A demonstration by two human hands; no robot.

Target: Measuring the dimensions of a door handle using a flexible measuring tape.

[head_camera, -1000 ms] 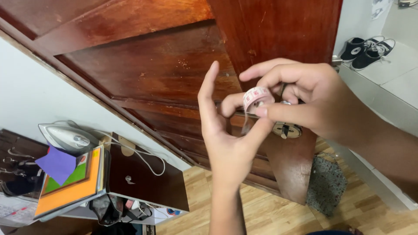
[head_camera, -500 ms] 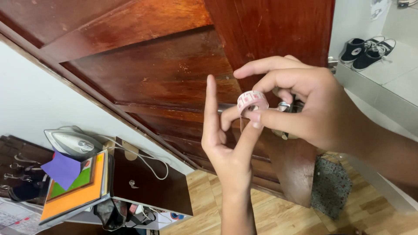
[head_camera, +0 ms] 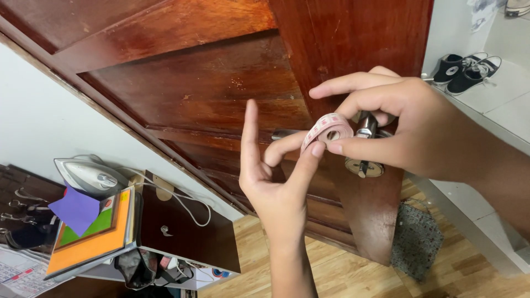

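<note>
Near the middle of the frame, both hands meet on a small rolled pink measuring tape (head_camera: pixel 330 128), held in front of a dark red wooden door (head_camera: pixel 210 83). From the right of the frame, the right hand (head_camera: pixel 397 127) pinches the roll between thumb and curled fingers; from below, the left hand (head_camera: pixel 276 176) touches the roll with thumb and a bent finger, its index finger pointing straight up. Just behind the roll, a metal door handle (head_camera: pixel 365 126) stands above a round lock plate (head_camera: pixel 363 167). At lower left, an iron (head_camera: pixel 85 175) rests beside a stack of coloured paper (head_camera: pixel 91 232) on a dark cabinet (head_camera: pixel 185 226). At upper right, a pair of black sneakers (head_camera: pixel 466 69) sits on pale floor tiles.
</note>
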